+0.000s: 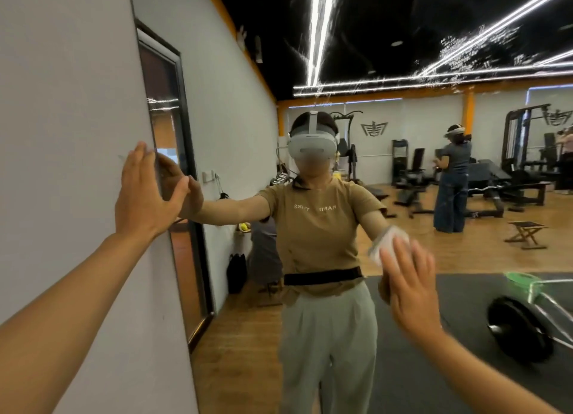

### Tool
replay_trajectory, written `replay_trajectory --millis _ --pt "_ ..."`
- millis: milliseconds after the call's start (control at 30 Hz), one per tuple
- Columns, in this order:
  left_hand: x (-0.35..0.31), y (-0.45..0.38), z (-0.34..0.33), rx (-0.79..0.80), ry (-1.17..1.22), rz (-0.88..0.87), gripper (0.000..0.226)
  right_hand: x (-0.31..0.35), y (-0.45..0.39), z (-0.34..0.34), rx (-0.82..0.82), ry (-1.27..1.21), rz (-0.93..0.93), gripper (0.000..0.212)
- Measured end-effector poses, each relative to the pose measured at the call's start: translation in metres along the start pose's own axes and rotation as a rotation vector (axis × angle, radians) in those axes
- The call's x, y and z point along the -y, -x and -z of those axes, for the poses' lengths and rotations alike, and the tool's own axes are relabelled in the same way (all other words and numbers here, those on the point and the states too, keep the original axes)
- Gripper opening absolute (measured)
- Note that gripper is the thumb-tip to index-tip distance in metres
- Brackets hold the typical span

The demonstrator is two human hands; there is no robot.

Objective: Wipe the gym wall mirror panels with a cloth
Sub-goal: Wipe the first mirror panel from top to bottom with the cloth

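Observation:
A large wall mirror (403,172) fills the middle and right of the head view, its left edge meeting the grey wall (62,134). My left hand (145,193) lies flat with straight fingers at that edge, pressing where wall and glass meet. My right hand (409,283) presses a white cloth (379,246) against the glass with straight fingers at waist height. The cloth shows above and left of my fingers; the rest is hidden behind my palm. The glass reflects a person in a tan shirt and a headset, with both arms stretched out.
The mirror reflects a gym: wooden floor, a black mat, a black weight plate (517,330) on a barbell, benches and racks at the back, a folding stool (525,235), and another person (451,178) standing. A dark-framed door (173,165) shows in the reflected wall.

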State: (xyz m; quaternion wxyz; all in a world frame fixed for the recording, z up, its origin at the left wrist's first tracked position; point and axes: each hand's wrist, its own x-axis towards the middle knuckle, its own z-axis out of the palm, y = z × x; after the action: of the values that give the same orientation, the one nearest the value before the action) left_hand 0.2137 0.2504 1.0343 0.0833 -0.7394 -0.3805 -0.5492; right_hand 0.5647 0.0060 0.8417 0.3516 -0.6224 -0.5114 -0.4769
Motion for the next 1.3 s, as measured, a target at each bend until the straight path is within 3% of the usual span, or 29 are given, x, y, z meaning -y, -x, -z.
replay_trajectory --millis 100,200,333,467,567,633,767,833,933,1100,1167,1233,1300 --pt "-0.001 0.001 0.000 -0.001 -0.004 0.000 0.075 -0.009 0.087 -0.005 0.221 0.096 0.105 0.069" --pt "-0.001 0.001 0.001 0.010 0.002 0.016 0.075 -0.019 0.087 0.002 0.291 0.098 0.202 0.079" --pt "0.001 0.002 0.000 0.005 0.004 0.005 0.075 -0.013 -0.011 0.016 0.114 0.013 0.175 0.049" --pt "0.001 0.004 -0.001 0.003 0.010 0.017 0.075 0.001 -0.102 0.029 -0.077 -0.006 0.005 0.050" --pt "0.000 0.006 -0.001 0.009 0.019 0.021 0.075 0.010 -0.074 0.013 -0.092 -0.021 0.010 0.052" --pt "-0.001 0.007 0.000 0.011 0.018 0.015 0.075 0.014 -0.009 -0.008 0.034 0.021 0.159 0.065" --pt "0.001 0.006 0.004 0.025 0.006 -0.002 0.076 0.002 0.124 -0.022 0.365 0.327 0.689 0.086" --pt "0.003 0.005 0.005 0.033 0.003 -0.008 0.076 0.000 0.138 -0.020 0.446 0.383 0.755 0.089" --pt "0.005 0.006 0.005 0.034 0.001 -0.022 0.075 0.009 0.096 -0.021 0.371 0.285 0.679 0.084" --pt "0.007 0.007 0.005 0.019 0.016 -0.030 0.075 0.048 -0.054 -0.011 0.010 0.004 0.150 0.064" --pt "0.009 0.007 0.004 0.019 0.014 -0.033 0.076 0.064 -0.093 -0.007 -0.099 -0.048 0.018 0.056" --pt "0.011 0.006 0.003 0.017 0.022 -0.036 0.076 0.077 -0.094 -0.014 -0.149 -0.085 -0.024 0.054" --pt "0.011 0.007 0.002 0.018 0.028 -0.041 0.076 0.086 -0.058 -0.031 -0.100 -0.081 0.046 0.063"
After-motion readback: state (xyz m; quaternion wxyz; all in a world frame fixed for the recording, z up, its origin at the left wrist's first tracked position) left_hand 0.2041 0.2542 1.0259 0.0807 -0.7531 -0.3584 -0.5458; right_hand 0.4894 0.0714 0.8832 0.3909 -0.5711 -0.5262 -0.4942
